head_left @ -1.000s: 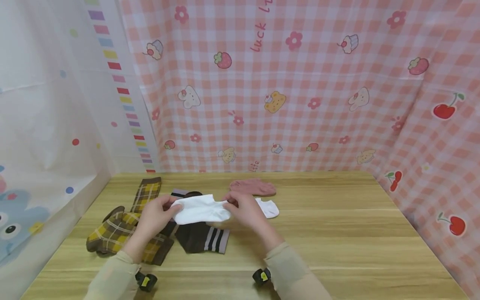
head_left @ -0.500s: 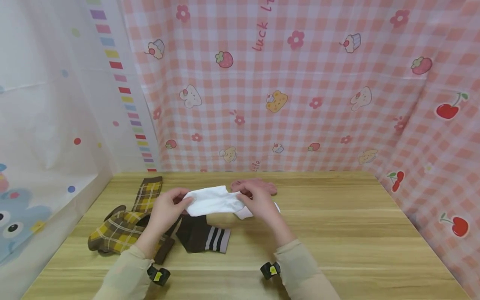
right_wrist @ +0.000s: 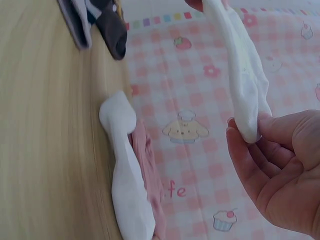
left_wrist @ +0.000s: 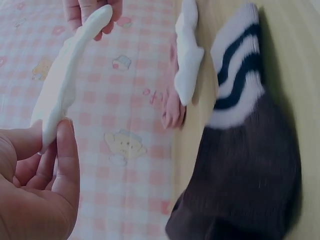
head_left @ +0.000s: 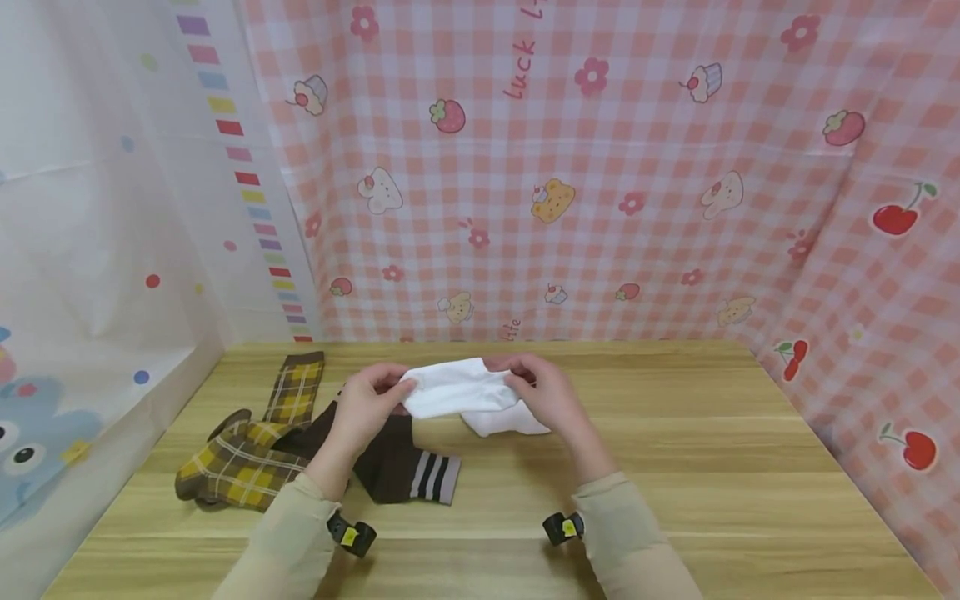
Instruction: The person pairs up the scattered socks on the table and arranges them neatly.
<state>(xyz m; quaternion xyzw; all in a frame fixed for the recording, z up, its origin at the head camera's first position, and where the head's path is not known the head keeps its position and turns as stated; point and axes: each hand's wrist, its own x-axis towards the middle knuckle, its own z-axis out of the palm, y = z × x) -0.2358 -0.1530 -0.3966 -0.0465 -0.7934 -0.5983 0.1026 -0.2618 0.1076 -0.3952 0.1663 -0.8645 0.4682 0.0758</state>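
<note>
A short white sock (head_left: 457, 388) is stretched sideways between both hands, held up above the table. My left hand (head_left: 371, 407) pinches its left end between thumb and fingers. At the other end my right hand (head_left: 547, 398) pinches it the same way. Both wrist views show the sock (left_wrist: 60, 85) clear of the tabletop. Just below it in the head view lies a second white sock (head_left: 506, 420), partly covered by the held one. A pink sock (right_wrist: 146, 170) lies right behind that second sock, seen in the wrist views and mostly hidden from the head.
Dark brown socks with striped cuffs (head_left: 390, 467) lie left of centre on the wooden table (head_left: 712, 467). Yellow-and-brown plaid socks (head_left: 240, 467) are heaped farther left. A pink checked cloth (head_left: 637, 150) hangs along the back edge.
Both hands have carried the white sock to the right and slightly toward the back, keeping it stretched. The right hand now overlaps the pink sock in the head view.
</note>
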